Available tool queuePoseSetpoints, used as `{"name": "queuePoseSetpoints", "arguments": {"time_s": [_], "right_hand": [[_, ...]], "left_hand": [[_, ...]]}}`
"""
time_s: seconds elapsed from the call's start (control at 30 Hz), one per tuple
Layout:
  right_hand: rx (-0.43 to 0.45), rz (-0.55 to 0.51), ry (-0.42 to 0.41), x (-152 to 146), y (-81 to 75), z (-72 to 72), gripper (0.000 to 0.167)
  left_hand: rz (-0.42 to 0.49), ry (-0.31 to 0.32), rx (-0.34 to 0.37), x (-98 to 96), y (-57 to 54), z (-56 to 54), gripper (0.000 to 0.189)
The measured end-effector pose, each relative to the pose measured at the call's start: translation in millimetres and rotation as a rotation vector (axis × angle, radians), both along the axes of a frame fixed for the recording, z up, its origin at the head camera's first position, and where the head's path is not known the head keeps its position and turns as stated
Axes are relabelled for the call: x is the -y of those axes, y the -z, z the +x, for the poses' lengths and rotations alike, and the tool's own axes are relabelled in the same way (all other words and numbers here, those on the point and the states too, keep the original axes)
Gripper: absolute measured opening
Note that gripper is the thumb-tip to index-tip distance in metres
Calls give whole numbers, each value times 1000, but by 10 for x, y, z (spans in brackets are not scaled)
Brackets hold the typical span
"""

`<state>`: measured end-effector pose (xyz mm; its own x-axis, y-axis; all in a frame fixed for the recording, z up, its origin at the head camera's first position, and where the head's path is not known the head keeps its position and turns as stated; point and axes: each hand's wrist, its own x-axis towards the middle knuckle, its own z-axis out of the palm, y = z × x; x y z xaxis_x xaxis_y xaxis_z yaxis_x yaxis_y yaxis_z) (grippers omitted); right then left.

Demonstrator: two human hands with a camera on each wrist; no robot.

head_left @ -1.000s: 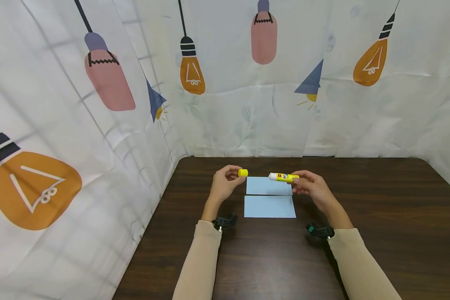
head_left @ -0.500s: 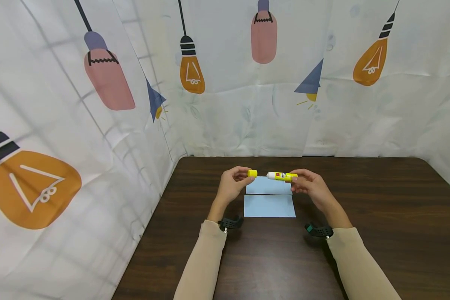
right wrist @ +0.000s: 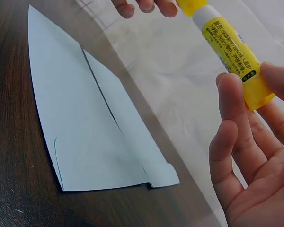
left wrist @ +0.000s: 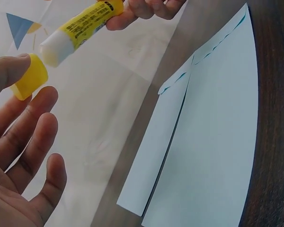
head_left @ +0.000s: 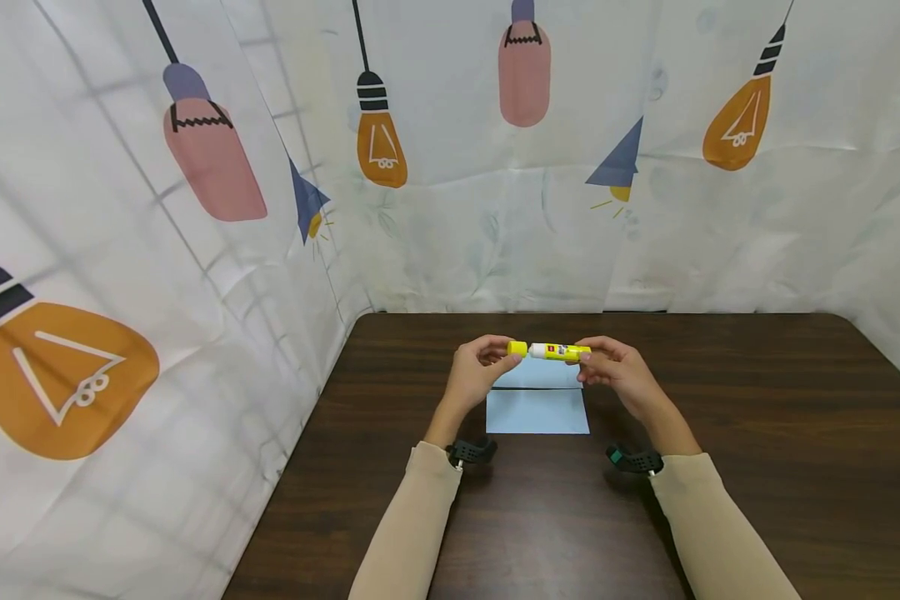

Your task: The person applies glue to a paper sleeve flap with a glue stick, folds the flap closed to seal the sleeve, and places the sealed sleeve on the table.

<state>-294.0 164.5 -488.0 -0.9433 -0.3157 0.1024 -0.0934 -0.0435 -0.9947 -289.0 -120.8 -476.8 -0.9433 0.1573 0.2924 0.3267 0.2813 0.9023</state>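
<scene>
Between thumb and fingers my left hand (head_left: 474,375) pinches a yellow cap (left wrist: 30,78). My right hand (head_left: 624,377) holds the yellow-and-white glue stick (right wrist: 232,49) by its bottom end, its white end pointing left at the cap. Only a narrow gap parts cap and glue stick in the left wrist view. Both are held above the table, over light blue paper (head_left: 537,412). A dark slit runs across the paper between its far and near parts; wavy blue-green marks line one short edge in the left wrist view.
The dark brown wooden table (head_left: 570,517) reaches back to a white curtain (head_left: 450,242) printed with lamps and bulbs, which also hangs along the left side. Each wrist wears a black strap (head_left: 472,452).
My left hand has moved right with the cap, closing most of the gap to the glue stick. The right hand has shifted only slightly left; the paper lies as before.
</scene>
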Motion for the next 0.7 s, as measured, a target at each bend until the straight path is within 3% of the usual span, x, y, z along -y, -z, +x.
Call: {"name": "queuePoseSetpoints", "arguments": {"time_s": [0.7], "right_hand": [[-5, -9, -8, 21, -3, -6, 22]], "left_hand": [[-1, 3, -14, -96, -11, 34, 32]]}}
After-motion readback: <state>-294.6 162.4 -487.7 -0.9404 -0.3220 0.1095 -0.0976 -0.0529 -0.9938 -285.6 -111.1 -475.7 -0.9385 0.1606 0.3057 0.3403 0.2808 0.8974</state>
